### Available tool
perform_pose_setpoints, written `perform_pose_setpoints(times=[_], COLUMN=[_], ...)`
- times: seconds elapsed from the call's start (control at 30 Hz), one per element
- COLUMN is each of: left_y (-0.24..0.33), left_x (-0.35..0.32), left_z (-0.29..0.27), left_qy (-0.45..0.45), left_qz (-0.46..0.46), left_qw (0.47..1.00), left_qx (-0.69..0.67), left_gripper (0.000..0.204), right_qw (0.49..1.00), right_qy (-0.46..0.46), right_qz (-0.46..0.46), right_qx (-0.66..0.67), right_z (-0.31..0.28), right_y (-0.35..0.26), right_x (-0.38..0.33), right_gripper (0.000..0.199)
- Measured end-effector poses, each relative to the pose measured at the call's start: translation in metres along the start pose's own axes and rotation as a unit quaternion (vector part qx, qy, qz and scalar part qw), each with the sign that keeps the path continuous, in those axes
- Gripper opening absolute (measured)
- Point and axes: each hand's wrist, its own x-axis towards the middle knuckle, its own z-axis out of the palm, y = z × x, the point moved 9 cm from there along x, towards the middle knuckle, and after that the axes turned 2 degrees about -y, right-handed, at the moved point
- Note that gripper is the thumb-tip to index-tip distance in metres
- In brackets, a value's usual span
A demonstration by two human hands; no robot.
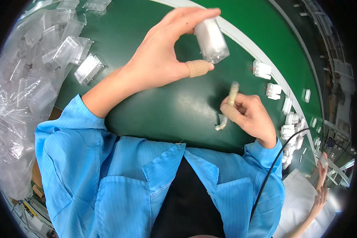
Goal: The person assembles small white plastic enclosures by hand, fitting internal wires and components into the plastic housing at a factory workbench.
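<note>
My left hand (158,51) is raised over the green table, gripping a white box-shaped part (212,39) with a clear plastic end between fingers and thumb. A tan cover wraps the left thumb. Lower and to the right, my right hand (250,115) is closed round a thin, pale yellowish stick-like piece (234,92) that points up from the fist. A crumpled whitish end (222,123) sticks out below those fingers; I cannot tell whether both belong to one piece. The right thumb is also wrapped in tan. The two hands are apart.
A large clear bag (16,107) of transparent plastic cases fills the left side, with a loose case (88,69) beside it. Several white parts (273,91) line the table's curved right edge. A black cable (275,158) crosses my right sleeve. Another person's hands (319,198) are at lower right.
</note>
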Motion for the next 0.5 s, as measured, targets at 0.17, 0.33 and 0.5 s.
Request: perform_pose_setpoints(times=[0.17,0.33,0.5], left_y=[0.009,0.012,0.014], left_x=[-0.003,-0.007,-0.008], left_z=[-0.002,0.009,0.022], left_qy=[0.049,0.009,-0.037], left_qz=[0.068,0.062,0.106], left_qw=[0.996,0.995,0.977], left_qx=[-0.005,0.073,0.183], left_gripper=[0.08,0.074,0.082], right_qw=[0.984,0.948,0.94], right_qy=[0.14,0.207,0.222], right_qz=[-0.054,-0.24,-0.245], right_qx=[-0.096,0.011,0.086], right_z=[-0.035,-0.044,-0.046], right_y=[-0.029,-0.084,-0.075], right_x=[0.001,0.017,0.04], right_gripper=[0.051,0.083,0.061])
